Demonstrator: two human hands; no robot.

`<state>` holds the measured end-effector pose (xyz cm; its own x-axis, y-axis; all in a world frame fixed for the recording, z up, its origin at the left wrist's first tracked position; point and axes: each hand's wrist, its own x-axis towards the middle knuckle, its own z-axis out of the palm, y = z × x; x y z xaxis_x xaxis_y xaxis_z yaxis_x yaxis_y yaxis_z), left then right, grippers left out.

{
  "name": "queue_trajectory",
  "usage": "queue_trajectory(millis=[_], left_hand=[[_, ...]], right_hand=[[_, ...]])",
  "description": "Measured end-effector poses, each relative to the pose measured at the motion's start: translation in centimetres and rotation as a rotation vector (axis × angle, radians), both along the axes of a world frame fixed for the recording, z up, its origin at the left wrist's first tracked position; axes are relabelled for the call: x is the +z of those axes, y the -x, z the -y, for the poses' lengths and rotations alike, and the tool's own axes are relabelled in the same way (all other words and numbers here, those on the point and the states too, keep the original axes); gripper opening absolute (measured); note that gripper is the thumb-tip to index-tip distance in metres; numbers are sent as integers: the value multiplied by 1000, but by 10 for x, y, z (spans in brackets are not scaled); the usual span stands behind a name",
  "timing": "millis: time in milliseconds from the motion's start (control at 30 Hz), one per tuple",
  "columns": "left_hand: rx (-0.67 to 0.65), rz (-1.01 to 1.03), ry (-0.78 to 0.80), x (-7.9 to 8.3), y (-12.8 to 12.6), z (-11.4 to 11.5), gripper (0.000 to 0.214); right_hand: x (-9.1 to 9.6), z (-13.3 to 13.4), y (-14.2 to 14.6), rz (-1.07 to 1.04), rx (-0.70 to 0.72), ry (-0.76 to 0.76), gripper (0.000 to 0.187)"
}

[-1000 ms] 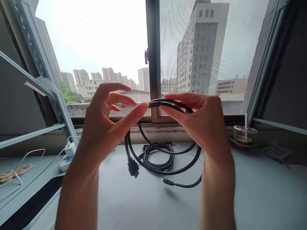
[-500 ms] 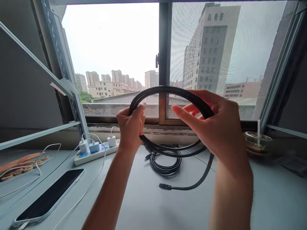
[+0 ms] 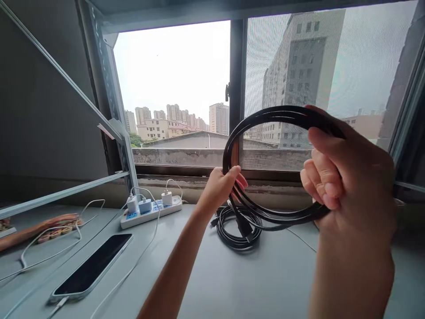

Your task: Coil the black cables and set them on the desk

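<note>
A black cable [image 3: 265,114] is held up in a loose coil of several loops in front of the window. My left hand [image 3: 224,182] grips the left side of the coil, with the thumb in front. On the right side my right hand [image 3: 345,164] is closed around the loops, thumb on top and fingers curled inward. One black plug [image 3: 244,227] hangs down below my left hand. Behind it, a second black cable [image 3: 229,239] lies coiled on the desk, partly covered by that plug.
On the left of the grey desk [image 3: 232,288] lies a phone [image 3: 93,263] with a white charging cable. A power strip [image 3: 151,215] with several chargers stands by the sill. Metal shelf posts [image 3: 128,155] frame the window. A brown bundle [image 3: 59,228] lies far left.
Both hands and the coil have shifted right in view. My right hand has closed around more loops. The free cable end that hung low is gathered up, and a plug now hangs by my left hand.
</note>
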<state>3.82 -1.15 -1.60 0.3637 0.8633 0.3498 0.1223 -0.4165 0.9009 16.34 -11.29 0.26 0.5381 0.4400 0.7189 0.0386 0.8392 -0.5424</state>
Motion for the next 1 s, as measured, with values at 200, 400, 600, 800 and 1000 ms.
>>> queue_trajectory(millis=[200, 400, 600, 800, 1000], left_hand=[[-611, -534, 353, -9, -4, 4, 73], [-760, -101, 301, -24, -19, 4, 58], [-451, 511, 291, -19, -29, 1, 15], [-102, 732, 9, -20, -25, -21, 19], [152, 503, -326, -8, 4, -35, 9]], right_hand=[[-6, -5, 14, 67, -89, -177, 26], [-7, 0, 20, 231, -67, -214, 38], [-7, -28, 5, 115, 72, -212, 44], [-16, -83, -3, -27, 118, 5, 59], [-26, -96, -7, 189, -102, 35, 62]])
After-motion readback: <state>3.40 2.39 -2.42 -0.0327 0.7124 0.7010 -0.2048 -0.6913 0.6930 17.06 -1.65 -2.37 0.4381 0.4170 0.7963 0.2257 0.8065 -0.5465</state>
